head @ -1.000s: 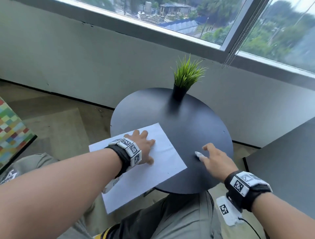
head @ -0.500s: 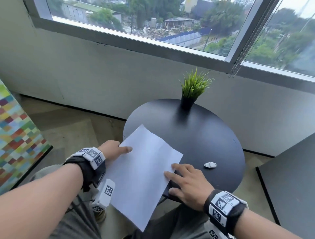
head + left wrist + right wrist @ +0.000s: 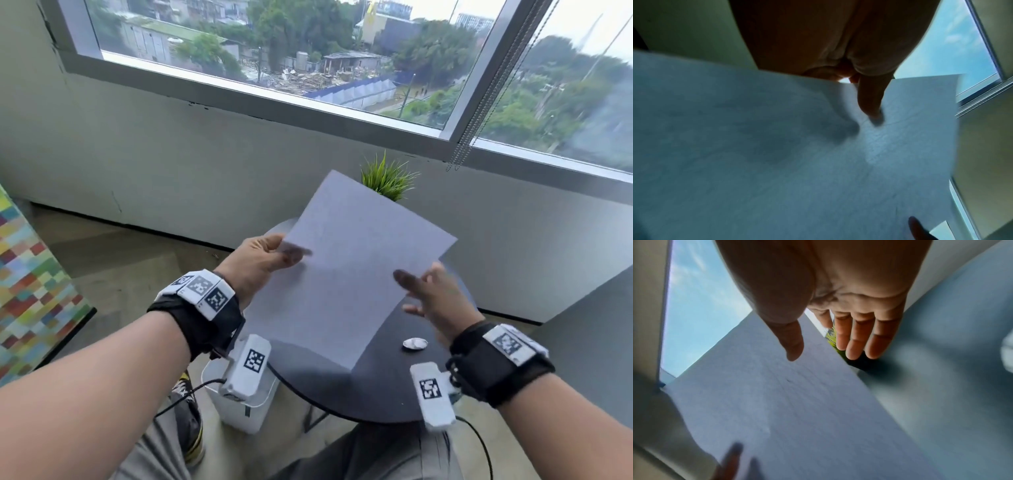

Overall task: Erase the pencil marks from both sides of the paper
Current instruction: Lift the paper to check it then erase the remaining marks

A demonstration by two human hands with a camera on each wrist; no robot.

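The dark pot (image 3: 861,363), showing only in the right wrist view, is holding a grass plant (image 3: 387,180). The left grip (image 3: 258,263) is pinching the paper (image 3: 349,274), tilted above the round bench (image 3: 376,394). The right grip (image 3: 435,298) is spreading straight fingers (image 3: 855,340), thumb over its edge. Faint pencil lines (image 3: 789,381) are showing on it.

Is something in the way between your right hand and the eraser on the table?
No, nothing visible is. The eraser lies uncovered on the black table, close by the right hand. The paper, pinched by the left hand, is held up to the eraser's left, not covering it.
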